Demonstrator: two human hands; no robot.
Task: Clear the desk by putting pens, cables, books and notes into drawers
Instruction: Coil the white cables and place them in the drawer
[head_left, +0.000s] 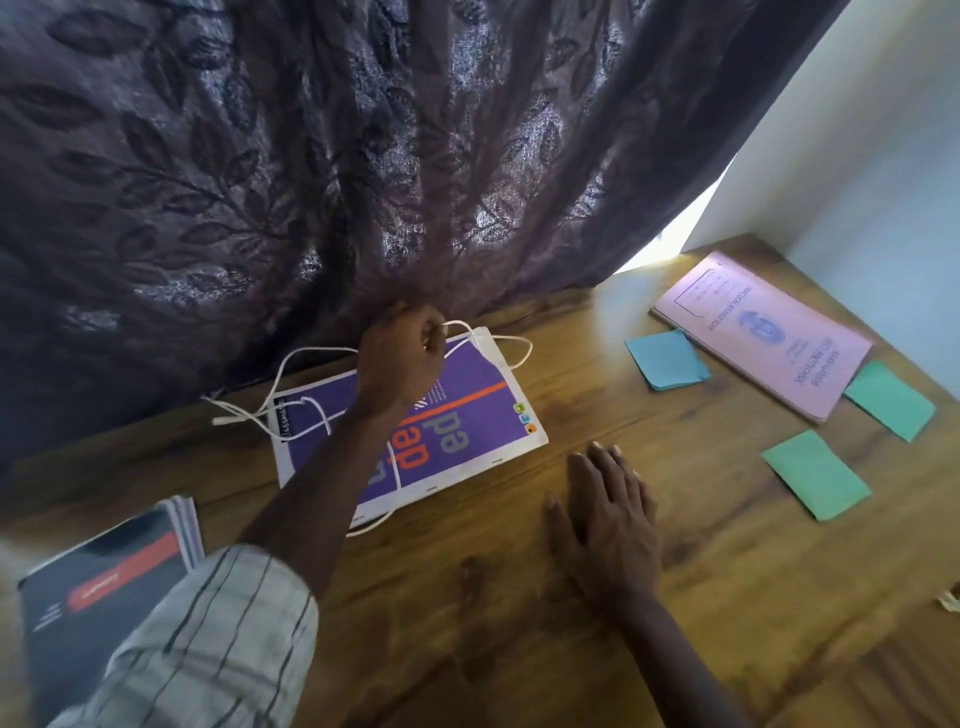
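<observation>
A white cable (291, 364) lies looped over a purple notebook (467, 384) near the back of the wooden desk (467, 597). My left hand (402, 353) reaches over the notebook and pinches a loop of the cable by the curtain. To the right of the notebook, my right hand (610, 509) rests flat on the desk with its fingers straight. A pink record book (763, 332) lies at the back right. A blue note (667, 358) and two green notes (891, 400) (815, 475) lie around it. A black book with a red band (98, 582) sits at the front left.
A dark patterned curtain (311, 156) hangs over the desk's back edge and touches the notebook area. A pale wall (883, 156) closes the right side. A small pale scrap (950, 600) shows at the right edge. No drawer is in view.
</observation>
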